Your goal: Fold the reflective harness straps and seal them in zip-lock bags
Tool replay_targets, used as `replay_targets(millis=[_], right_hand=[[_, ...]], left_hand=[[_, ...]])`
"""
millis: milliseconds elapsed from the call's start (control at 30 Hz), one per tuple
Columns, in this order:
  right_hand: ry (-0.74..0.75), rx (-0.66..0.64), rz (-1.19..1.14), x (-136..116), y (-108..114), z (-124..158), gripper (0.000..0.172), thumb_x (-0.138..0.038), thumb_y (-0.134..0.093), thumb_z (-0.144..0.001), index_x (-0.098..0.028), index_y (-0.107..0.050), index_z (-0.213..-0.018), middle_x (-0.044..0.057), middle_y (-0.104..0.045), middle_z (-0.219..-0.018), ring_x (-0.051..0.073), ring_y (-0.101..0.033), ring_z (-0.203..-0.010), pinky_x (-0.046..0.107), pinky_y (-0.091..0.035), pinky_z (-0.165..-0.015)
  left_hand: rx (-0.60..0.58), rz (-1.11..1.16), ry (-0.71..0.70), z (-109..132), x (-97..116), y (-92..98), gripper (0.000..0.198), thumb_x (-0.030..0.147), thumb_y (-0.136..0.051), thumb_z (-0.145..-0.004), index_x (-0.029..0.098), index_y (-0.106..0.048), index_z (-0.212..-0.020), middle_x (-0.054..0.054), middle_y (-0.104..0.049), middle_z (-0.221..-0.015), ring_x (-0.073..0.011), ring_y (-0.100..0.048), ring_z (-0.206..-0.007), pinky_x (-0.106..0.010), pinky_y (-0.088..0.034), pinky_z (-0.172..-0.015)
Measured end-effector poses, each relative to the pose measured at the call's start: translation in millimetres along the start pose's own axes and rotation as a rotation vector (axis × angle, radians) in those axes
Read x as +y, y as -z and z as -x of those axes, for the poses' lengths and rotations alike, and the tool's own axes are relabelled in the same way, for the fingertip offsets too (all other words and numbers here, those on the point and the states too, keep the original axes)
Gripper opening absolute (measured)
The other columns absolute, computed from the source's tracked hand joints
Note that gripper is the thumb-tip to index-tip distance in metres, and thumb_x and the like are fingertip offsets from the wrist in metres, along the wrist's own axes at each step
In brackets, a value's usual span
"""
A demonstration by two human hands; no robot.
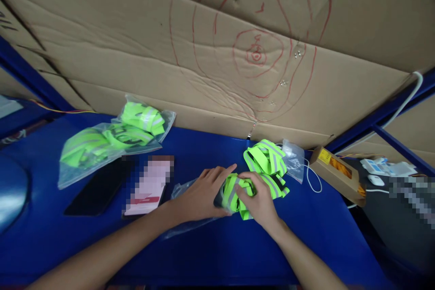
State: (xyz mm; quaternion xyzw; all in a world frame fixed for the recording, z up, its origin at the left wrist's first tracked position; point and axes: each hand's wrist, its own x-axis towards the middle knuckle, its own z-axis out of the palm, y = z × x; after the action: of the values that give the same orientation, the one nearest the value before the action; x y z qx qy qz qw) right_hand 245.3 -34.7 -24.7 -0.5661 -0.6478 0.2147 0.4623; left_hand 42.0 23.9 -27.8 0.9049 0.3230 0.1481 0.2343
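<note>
A bundled neon-green reflective strap [233, 192] lies between my hands over the blue table [210, 258]. My left hand [204, 192] is at its left side, over a clear plastic bag [185, 231], with the fingers curved around the bag's mouth at the bundle. My right hand [256, 199] grips the bundle from the right, thumb and fingers pressed on it. Another loose green strap [267, 156] lies just behind my right hand, its end trailing beside the fingers. The bag is partly hidden under my left hand and forearm.
Bagged green straps [84, 145] lie at the back left. A dark flat object [97, 192] and a lit phone [149, 186] sit nearer. At right are an empty clear bag [294, 161], a white cable [317, 181] and a cardboard box [336, 174]. Cardboard [136, 54] stands behind.
</note>
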Motion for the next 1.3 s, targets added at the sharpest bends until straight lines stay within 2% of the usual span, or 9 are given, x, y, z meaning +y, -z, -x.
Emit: replay_targets(millis=[167, 333, 500, 567, 667, 733, 800, 1000, 1300], right_hand=[[0.062, -0.01, 0.037, 1.2, -6.2, 2.3, 0.018, -0.017, -0.065, -0.083, -0.022, -0.067, -0.1, 0.004, -0.069, -0.098, 0.02, -0.068, -0.093, 0.033, -0.053, -0.086], [0.18, -0.026, 0.143, 1.5, -4.7, 6.7, 0.02, -0.017, -0.066, -0.081, -0.023, -0.066, -0.1, 0.005, -0.068, -0.099, 0.02, -0.069, -0.092, 0.032, -0.054, -0.083], [0.314, -0.132, 0.24, -1.0, 0.0, 9.3, 0.016, -0.026, -0.065, -0.086, -0.025, -0.068, -0.102, 0.004, -0.07, -0.103, 0.017, -0.07, -0.083, 0.028, -0.054, -0.071], [0.34, -0.124, 0.255, -0.7, 0.2, 9.2, 0.014, -0.024, -0.063, -0.087, -0.025, -0.068, -0.1, 0.004, -0.071, -0.1, 0.016, -0.07, -0.082, 0.026, -0.053, -0.068], [0.398, -0.089, 0.274, 1.0, -0.6, 9.6, 0.014, -0.023, -0.061, -0.086, -0.024, -0.067, -0.098, 0.004, -0.071, -0.097, 0.016, -0.07, -0.081, 0.026, -0.053, -0.066], [0.455, -0.085, 0.294, 1.6, -0.8, 10.2, 0.014, -0.023, -0.061, -0.085, -0.024, -0.066, -0.098, 0.005, -0.071, -0.098, 0.017, -0.071, -0.08, 0.027, -0.053, -0.066], [0.492, -0.098, 0.308, 1.0, -0.1, 10.6, 0.02, -0.024, -0.061, -0.083, -0.023, -0.065, -0.102, 0.005, -0.072, -0.099, 0.019, -0.071, -0.082, 0.029, -0.054, -0.069], [0.488, -0.166, 0.342, -4.5, 4.2, 9.1, 0.041, -0.024, -0.06, -0.083, -0.022, -0.063, -0.124, 0.005, -0.073, -0.107, 0.019, -0.072, -0.091, 0.03, -0.055, -0.076], [0.528, -0.179, 0.348, -2.6, 4.0, 12.5, 0.029, -0.021, -0.058, -0.08, -0.024, -0.072, -0.106, 0.005, -0.073, -0.101, 0.018, -0.071, -0.079, 0.031, -0.054, -0.068]], left_hand=[[-0.153, 0.203, 0.046, 1.3, -4.5, 5.7, 0.137, 0.069, -0.084, -0.061, 0.032, 0.001, -0.162, -0.017, -0.033, -0.16, -0.043, -0.035, -0.143, -0.063, -0.027, -0.116], [-0.24, 0.367, 0.11, -0.4, -5.1, 8.0, 0.129, 0.069, -0.08, -0.067, 0.031, -0.001, -0.161, -0.017, -0.022, -0.166, -0.0427, -0.027, -0.149, -0.068, -0.01, -0.12], [-0.292, 0.493, 0.109, -0.5, -1.4, 5.7, 0.13, 0.062, -0.086, -0.063, 0.032, -0.006, -0.161, -0.016, -0.035, -0.16, -0.0409, -0.033, -0.146, -0.068, -0.005, -0.12], [-0.301, 0.553, 0.11, -1.5, -2.3, 8.2, 0.129, 0.058, -0.088, -0.062, 0.03, -0.009, -0.161, -0.016, -0.041, -0.156, -0.0386, -0.038, -0.143, -0.065, -0.009, -0.12], [-0.345, 0.69, 0.103, -5.5, -10.8, 15.4, 0.117, 0.051, -0.09, -0.062, 0.027, -0.025, -0.157, -0.012, -0.053, -0.143, -0.0306, -0.05, -0.129, -0.046, -0.036, -0.111], [-0.399, 0.703, 0.102, -8.9, -19.1, 20.0, 0.091, 0.051, -0.09, -0.063, 0.022, -0.053, -0.14, -0.007, -0.063, -0.12, -0.024, -0.058, -0.107, -0.032, -0.046, -0.09], [-0.437, 0.646, 0.114, -11.6, -25.6, 22.5, 0.064, 0.054, -0.088, -0.063, 0.017, -0.068, -0.111, -0.001, -0.063, -0.093, -0.018, -0.056, -0.085, -0.026, -0.043, -0.073], [-0.322, 0.604, 0.056, -13.4, -24.7, 20.0, 0.051, 0.058, -0.084, -0.068, 0.013, -0.069, -0.087, 0.003, -0.055, -0.075, -0.0126, -0.046, -0.07, -0.023, -0.034, -0.06], [-0.193, 0.599, -0.023, -13.4, -10.4, 9.2, 0.057, 0.066, -0.08, -0.068, 0.012, -0.071, -0.083, 0.0, -0.059, -0.078, -0.0122, -0.048, -0.068, -0.023, -0.032, -0.059]])
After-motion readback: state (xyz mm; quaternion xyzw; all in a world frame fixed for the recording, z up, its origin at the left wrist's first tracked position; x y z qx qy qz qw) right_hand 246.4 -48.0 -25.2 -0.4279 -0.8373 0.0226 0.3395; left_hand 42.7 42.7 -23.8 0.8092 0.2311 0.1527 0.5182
